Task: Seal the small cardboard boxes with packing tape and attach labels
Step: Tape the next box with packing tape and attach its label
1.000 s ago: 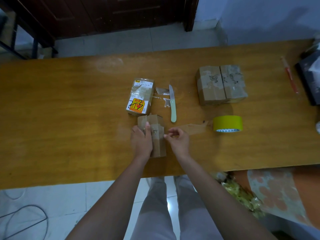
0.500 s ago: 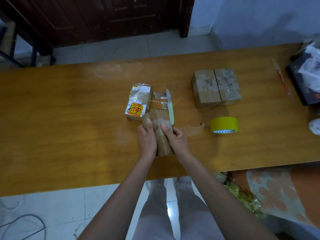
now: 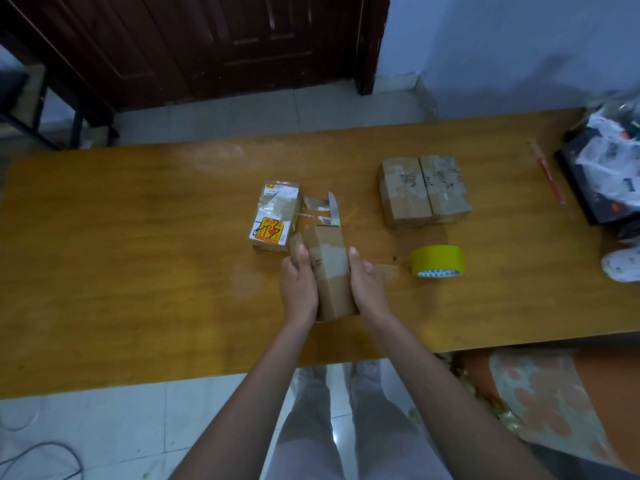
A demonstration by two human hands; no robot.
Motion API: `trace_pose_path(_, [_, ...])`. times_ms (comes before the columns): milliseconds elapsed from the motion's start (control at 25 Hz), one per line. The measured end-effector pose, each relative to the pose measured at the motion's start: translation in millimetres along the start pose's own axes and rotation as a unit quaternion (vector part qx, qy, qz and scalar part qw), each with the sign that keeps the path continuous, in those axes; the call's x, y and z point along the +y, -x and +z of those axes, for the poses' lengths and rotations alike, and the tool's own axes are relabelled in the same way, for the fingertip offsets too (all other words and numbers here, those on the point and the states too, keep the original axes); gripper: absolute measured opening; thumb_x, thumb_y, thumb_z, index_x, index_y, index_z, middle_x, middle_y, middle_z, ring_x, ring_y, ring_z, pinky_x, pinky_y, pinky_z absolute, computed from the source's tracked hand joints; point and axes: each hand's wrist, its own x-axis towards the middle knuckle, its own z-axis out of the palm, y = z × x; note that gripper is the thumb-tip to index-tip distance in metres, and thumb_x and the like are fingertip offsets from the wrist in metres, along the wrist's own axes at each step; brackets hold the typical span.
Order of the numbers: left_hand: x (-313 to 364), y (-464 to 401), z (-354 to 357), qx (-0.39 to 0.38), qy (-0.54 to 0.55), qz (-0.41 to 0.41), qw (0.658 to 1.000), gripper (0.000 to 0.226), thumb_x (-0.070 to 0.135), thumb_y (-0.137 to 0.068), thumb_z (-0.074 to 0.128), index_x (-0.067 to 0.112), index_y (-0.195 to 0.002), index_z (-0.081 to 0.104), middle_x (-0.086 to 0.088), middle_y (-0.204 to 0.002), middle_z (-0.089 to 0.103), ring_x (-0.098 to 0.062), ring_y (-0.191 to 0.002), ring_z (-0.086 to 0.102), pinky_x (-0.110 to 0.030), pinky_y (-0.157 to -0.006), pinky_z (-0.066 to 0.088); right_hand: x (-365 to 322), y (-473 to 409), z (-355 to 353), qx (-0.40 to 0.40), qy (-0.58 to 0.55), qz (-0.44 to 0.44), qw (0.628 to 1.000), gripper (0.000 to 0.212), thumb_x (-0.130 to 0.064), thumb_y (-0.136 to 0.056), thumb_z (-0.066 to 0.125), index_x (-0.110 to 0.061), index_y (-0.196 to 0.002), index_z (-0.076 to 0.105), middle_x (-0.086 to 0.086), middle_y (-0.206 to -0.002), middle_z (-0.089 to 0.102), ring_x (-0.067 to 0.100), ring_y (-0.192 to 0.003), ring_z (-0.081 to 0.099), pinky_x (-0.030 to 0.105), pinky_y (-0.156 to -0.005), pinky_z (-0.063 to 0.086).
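A person stands at a long tabletop point(image 3: 138, 271) of glossy orange-brown wood grain, with both bare forearms reaching forward. Between the hands is a small cardboard box point(image 3: 329, 271), an oblong of matte brown board with a strip of shiny clear tape wrapped across its middle and faint handwriting on its upper face. The left hand point(image 3: 299, 289) grips the box's left side, its thumb lying over the upper face; the right hand point(image 3: 369, 282) clasps the right side, fingers closed around the edge. The box's near end sits close to the tabletop's front part, though whether it rests on the wood or is lifted slightly cannot be told.

Just beyond the held box lies a labelled box point(image 3: 275, 216), flat, taped glossy, with a white printed label and a red-and-yellow sticker on top. Beside it on the right is a knife point(image 3: 334, 209) with a thin metal blade and a pale green handle, partly hidden behind the held box, and next to its blade are scraps of clear tape point(image 3: 317, 206).

To the right, a roll of packing tape point(image 3: 437, 260) stands on its edge, a yellowish-green ring. Farther back, two taped boxes point(image 3: 424, 190) sit pressed side by side, their tops scribbled and crinkled with tape. A slender red pen point(image 3: 547, 173) lies near the right end, beside a dark tray holding white plastic bags point(image 3: 609, 157).
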Motion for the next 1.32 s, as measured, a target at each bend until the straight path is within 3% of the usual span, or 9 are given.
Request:
trace_pose_path(160, [10,-2,1,0.002,0.014,0.002,1.0,0.036,0.047,-0.101,0.039,0.013,-0.097,0.051,-0.001,-0.094,0.06,-0.021,-0.093,0.059,-0.036,-0.08,0.046,-9,10,0,-0.017,0.006,-0.06,0.998,0.056,-0.069,-0.075,0.06,-0.014,-0.066,0.067,-0.003,-0.061,0.064,0.005,-0.056,0.056,0.021,-0.051,0.041])
trace_pose_path(400, [12,3,-1,0.014,0.022,-0.003,1.0,0.031,0.047,-0.1,0.043,0.018,-0.092,0.049,0.008,-0.088,0.056,-0.016,-0.089,0.056,-0.031,-0.074,0.04,-10,6,-9,-0.003,0.046,-0.12,0.992,0.057,-0.046,-0.099,0.043,-0.013,-0.053,0.047,0.005,-0.05,0.047,0.021,-0.048,0.044,0.034,-0.049,0.036])
trace_pose_path(480, [15,2,-2,0.015,0.034,-0.019,0.999,0.034,0.047,-0.097,0.048,0.013,-0.097,0.05,0.006,-0.089,0.057,-0.016,-0.089,0.057,-0.031,-0.074,0.042,-12,7,-10,-0.021,0.096,-0.094,0.991,0.067,-0.059,-0.096,0.034,-0.007,-0.062,0.058,0.009,-0.061,0.06,0.027,-0.057,0.057,0.04,-0.058,0.048])
trace_pose_path(560, [20,2,-3,0.003,0.066,-0.036,0.997,0.037,0.046,-0.092,0.058,0.012,-0.102,0.05,0.002,-0.096,0.061,-0.017,-0.092,0.061,-0.033,-0.078,0.049,-15,10,-9,-0.033,0.131,-0.058,0.989,0.074,-0.082,-0.08,0.034,-0.015,-0.089,0.065,-0.001,-0.081,0.067,0.018,-0.076,0.064,0.038,-0.071,0.053])
trace_pose_path(640, [25,2,-5,-0.029,0.082,-0.035,0.996,0.038,0.044,-0.088,0.066,0.016,-0.108,0.05,0.001,-0.103,0.063,-0.014,-0.095,0.063,-0.029,-0.081,0.051,-22,13,-7,-0.04,0.127,-0.035,0.99,0.08,-0.092,-0.061,0.045,-0.028,-0.109,0.052,-0.011,-0.098,0.063,0.01,-0.09,0.062,0.034,-0.079,0.053])
trace_pose_path(760, [25,6,-9,-0.091,0.101,-0.022,0.99,0.031,0.045,-0.09,0.062,0.026,-0.112,0.05,0.006,-0.108,0.063,-0.007,-0.097,0.062,-0.017,-0.07,0.049,-30,12,-6,-0.034,0.102,-0.009,0.994,0.097,-0.09,-0.05,0.058,-0.024,-0.12,0.047,-0.009,-0.108,0.062,0.011,-0.096,0.062,0.033,-0.082,0.055])
trace_pose_path(1040, [17,15,-7,-0.043,0.046,0.096,0.993,0.017,0.033,-0.098,0.054,0.028,-0.113,0.05,0.016,-0.106,0.06,0.003,-0.097,0.06,-0.016,-0.077,0.048,-30,8,-6,-0.011,0.166,-0.063,0.984,0.054,-0.064,-0.087,0.051,-0.016,-0.108,0.063,0.0,-0.098,0.07,0.017,-0.088,0.066,0.041,-0.08,0.055])
trace_pose_path(1200, [23,16,-5,-0.039,0.049,0.104,0.993,0.012,0.029,-0.1,0.05,0.02,-0.108,0.052,0.014,-0.097,0.062,0.012,-0.081,0.059,-0.008,-0.065,0.044,-32,8,-10,-0.012,0.204,-0.107,0.973,0.057,-0.059,-0.096,0.035,-0.011,-0.105,0.064,0.006,-0.095,0.071,0.021,-0.087,0.066,0.041,-0.079,0.054])
trace_pose_path(1320, [25,18,-5,-0.058,0.071,0.081,0.993,0.014,0.031,-0.102,0.044,0.02,-0.11,0.049,0.01,-0.1,0.06,0.0,-0.088,0.059,-0.007,-0.063,0.045,-35,4,-17,-0.06,0.176,-0.063,0.98,0.062,-0.064,-0.095,0.027,-0.016,-0.116,0.06,0.005,-0.11,0.067,0.02,-0.102,0.062,0.043,-0.091,0.05])
